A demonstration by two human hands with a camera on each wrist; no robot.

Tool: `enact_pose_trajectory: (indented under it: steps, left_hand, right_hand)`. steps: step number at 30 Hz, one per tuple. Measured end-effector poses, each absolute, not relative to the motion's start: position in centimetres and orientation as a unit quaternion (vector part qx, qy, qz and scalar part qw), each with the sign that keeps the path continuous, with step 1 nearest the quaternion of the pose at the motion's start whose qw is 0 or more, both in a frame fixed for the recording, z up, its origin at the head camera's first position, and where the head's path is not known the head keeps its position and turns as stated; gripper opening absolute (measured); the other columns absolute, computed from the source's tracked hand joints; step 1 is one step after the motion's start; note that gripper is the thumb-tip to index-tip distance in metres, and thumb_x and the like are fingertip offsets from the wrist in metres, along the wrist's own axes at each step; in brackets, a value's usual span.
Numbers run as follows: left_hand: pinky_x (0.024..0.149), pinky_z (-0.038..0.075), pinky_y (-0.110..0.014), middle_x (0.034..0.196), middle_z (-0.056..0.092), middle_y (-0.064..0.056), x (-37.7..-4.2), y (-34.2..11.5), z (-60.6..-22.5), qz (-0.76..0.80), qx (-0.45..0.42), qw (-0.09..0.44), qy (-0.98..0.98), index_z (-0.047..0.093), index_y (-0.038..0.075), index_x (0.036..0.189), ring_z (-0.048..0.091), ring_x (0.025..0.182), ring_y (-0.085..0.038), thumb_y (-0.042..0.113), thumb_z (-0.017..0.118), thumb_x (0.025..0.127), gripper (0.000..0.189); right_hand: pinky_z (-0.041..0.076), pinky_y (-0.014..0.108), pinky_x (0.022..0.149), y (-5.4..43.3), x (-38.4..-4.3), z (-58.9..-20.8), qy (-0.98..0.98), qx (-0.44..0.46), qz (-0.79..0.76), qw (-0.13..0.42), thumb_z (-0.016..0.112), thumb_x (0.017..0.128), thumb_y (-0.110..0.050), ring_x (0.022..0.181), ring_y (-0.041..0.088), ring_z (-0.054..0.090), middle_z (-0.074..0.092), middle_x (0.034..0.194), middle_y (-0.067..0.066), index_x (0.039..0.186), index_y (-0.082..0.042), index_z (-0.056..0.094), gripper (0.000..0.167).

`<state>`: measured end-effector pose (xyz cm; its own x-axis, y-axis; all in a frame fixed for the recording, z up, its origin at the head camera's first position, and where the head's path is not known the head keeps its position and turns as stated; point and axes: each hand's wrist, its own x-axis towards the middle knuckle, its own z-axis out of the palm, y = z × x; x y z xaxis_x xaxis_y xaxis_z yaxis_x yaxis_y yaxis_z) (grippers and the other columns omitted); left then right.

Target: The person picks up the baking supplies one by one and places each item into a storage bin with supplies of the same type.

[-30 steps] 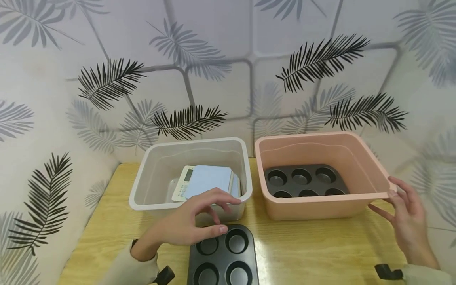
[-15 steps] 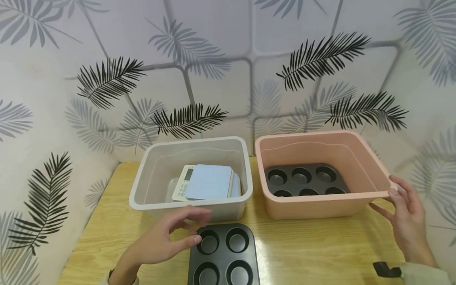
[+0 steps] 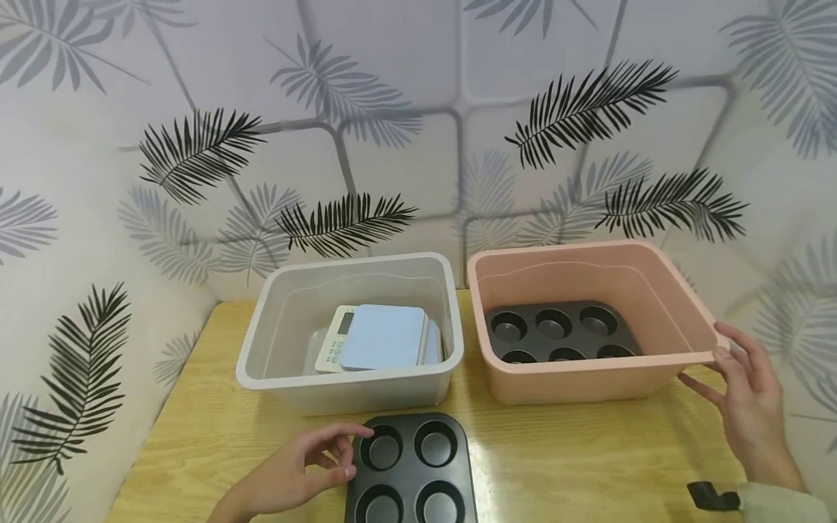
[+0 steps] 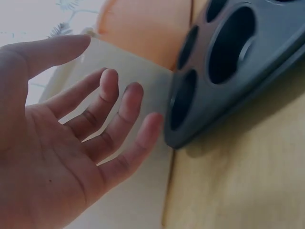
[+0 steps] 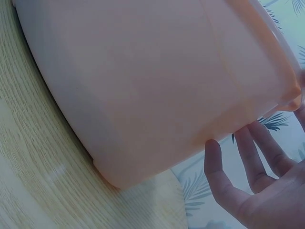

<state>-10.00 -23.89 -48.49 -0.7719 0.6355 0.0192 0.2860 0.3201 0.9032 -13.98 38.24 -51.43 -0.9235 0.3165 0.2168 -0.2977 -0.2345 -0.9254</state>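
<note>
On the table lies a dark muffin tin [image 3: 408, 465], its near end cut off by the head view's bottom edge. My left hand [image 3: 297, 468] is at its left edge, fingers loosely bent and nothing held; in the left wrist view the fingertips [image 4: 151, 125] come close to the corner of the tin. My right hand [image 3: 752, 407] grips the rim at the right front corner of a pink plastic bin [image 3: 588, 385], with several fingers against its outer wall in the right wrist view. Inside that bin sits another muffin tin [image 3: 562, 330].
Left of the pink bin stands a light grey plastic bin [image 3: 353, 396]. It holds a pale blue-topped kitchen scale [image 3: 384, 338] stacked on others. Both bins stand at the back of the wooden table [image 3: 189, 428], against a leaf-patterned wall [image 3: 418, 160].
My left hand has moved from over the grey bin's front rim back and down to the left edge of the near muffin tin. My right hand stays on the pink bin.
</note>
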Motion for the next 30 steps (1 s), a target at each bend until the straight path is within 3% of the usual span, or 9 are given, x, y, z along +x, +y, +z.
enact_pose_trajectory:
  steps: [8,11,20,23,27,30]
  left_hand:
    - [0.089,0.06,-0.021,0.102,0.063,0.0,-9.2,-24.4,-50.0,0.541,0.185,0.304,0.762,0.058,0.0,0.153,0.063,0.096,-0.003,0.015,0.068,0.109,0.047]
    - [0.088,0.06,-0.019,0.102,0.061,-0.001,-9.0,-24.5,-50.7,0.554,0.164,0.329,0.747,0.055,-0.002,0.154,0.063,0.094,-0.003,0.016,0.067,0.11,0.049]
    - [0.082,0.059,-0.017,0.102,0.071,0.007,-7.8,-25.3,-53.4,0.633,0.179,0.38,0.65,0.023,-0.006,0.169,0.069,0.089,-0.001,0.009,0.06,0.112,0.069]
    - [0.082,0.06,-0.019,0.104,0.074,0.007,-7.9,-26.2,-55.5,0.644,0.195,0.383,0.633,0.023,-0.001,0.171,0.071,0.09,-0.002,0.01,0.067,0.108,0.077]
    - [0.085,0.064,-0.023,0.107,0.076,0.007,-8.4,-28.0,-60.0,0.631,0.195,0.398,0.637,0.03,0.021,0.173,0.075,0.092,-0.004,0.011,0.073,0.103,0.082]
    - [0.089,0.066,-0.028,0.111,0.076,0.003,-8.7,-29.1,-62.4,0.617,0.184,0.411,0.646,0.031,0.03,0.172,0.078,0.093,-0.007,0.014,0.073,0.105,0.081]
  right_hand:
    - [0.068,0.025,0.074,38.1,-14.0,-51.4,-0.592,-0.013,0.781,0.199,0.051,0.114,-0.002,0.104,0.005,0.071,0.065,0.136,-0.005,0.159,-0.009,0.053,0.046]
    - [0.068,0.024,0.074,38.2,-14.0,-51.4,-0.597,-0.015,0.777,0.199,0.051,0.114,-0.002,0.105,0.005,0.07,0.064,0.137,-0.005,0.16,-0.01,0.052,0.046]
    - [0.068,0.024,0.074,38.2,-14.0,-51.4,-0.597,-0.012,0.777,0.197,0.051,0.114,-0.002,0.105,0.005,0.07,0.064,0.138,-0.006,0.161,-0.009,0.051,0.047]
    - [0.068,0.024,0.074,38.2,-13.9,-51.4,-0.595,-0.011,0.779,0.196,0.051,0.114,-0.002,0.106,0.005,0.069,0.063,0.138,-0.006,0.161,-0.009,0.051,0.047]
    - [0.068,0.024,0.074,38.3,-13.9,-51.5,-0.594,-0.009,0.78,0.196,0.05,0.114,-0.001,0.107,0.006,0.069,0.063,0.139,-0.006,0.161,-0.009,0.051,0.047]
    - [0.068,0.025,0.075,38.4,-14.0,-51.5,-0.593,-0.004,0.782,0.195,0.049,0.114,-0.001,0.107,0.006,0.069,0.063,0.14,-0.005,0.161,-0.009,0.05,0.047]
